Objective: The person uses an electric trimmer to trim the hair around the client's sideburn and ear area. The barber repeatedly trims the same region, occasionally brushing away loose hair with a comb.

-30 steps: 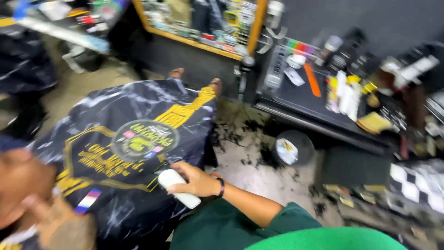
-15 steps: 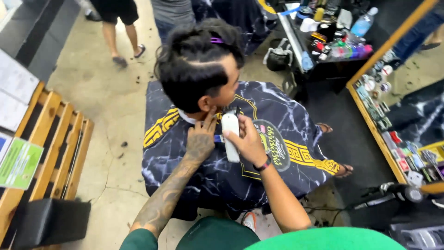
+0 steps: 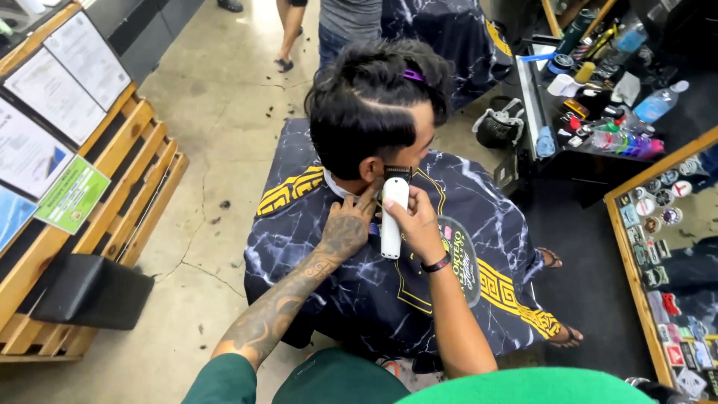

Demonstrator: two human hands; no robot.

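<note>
A seated person with dark hair (image 3: 366, 105), the top pinned by a purple clip, wears a black marbled cape (image 3: 449, 262) with gold trim. My right hand (image 3: 416, 224) grips a white hair clipper (image 3: 393, 213), its black blade up against the hair beside the person's ear. My tattooed left hand (image 3: 347, 228) rests on the person's neck and collar, just left of the clipper, fingers spread and holding nothing.
A wooden pallet bench (image 3: 90, 217) with papers stands at the left, a black box (image 3: 90, 288) in front of it. A dark counter (image 3: 598, 97) with bottles and tools is at the upper right, a framed mirror (image 3: 658, 262) at the right. Another person's legs (image 3: 299, 30) stand behind.
My view swung from the cape and counter to the person's head. My right hand raised the clipper from the cape to the ear, and my left hand came onto the neck.
</note>
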